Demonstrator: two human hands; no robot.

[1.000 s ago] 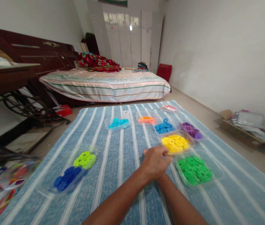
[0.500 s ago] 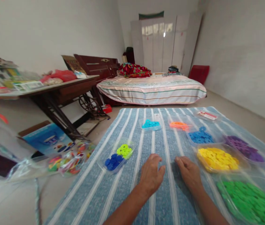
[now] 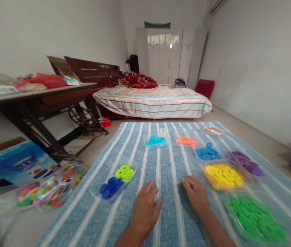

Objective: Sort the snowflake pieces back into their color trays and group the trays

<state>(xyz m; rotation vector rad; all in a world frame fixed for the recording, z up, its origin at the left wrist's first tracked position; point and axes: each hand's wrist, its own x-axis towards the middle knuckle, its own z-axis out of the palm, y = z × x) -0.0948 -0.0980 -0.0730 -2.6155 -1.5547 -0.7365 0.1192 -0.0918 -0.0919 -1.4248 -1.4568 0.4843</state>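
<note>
My left hand (image 3: 145, 207) is held above the striped cloth, its fingers apart and nothing in them. To its right, my right hand (image 3: 194, 193) rests low over the cloth with fingers curled in and the thumb against them; no piece shows in it. Left of my left hand is a clear tray with dark blue discs (image 3: 111, 187) and lime green discs (image 3: 124, 173). Nearest to my right hand is a clear tub of yellow pieces (image 3: 223, 175). A larger tub of green pieces (image 3: 257, 219) stands closer to me.
Farther back on the cloth (image 3: 160, 164) are trays of light blue pieces (image 3: 156, 140), orange pieces (image 3: 186, 141), blue pieces (image 3: 207, 152) and purple pieces (image 3: 246, 163). A flat clear box (image 3: 213, 130) lies at the far right. Beyond stand a bed (image 3: 153, 103) and a sewing-machine table (image 3: 37, 94).
The view has turned slightly right and up, so everything sits further left and a little lower. My left hand has drawn slightly nearer to me. The trays stay in place.
</note>
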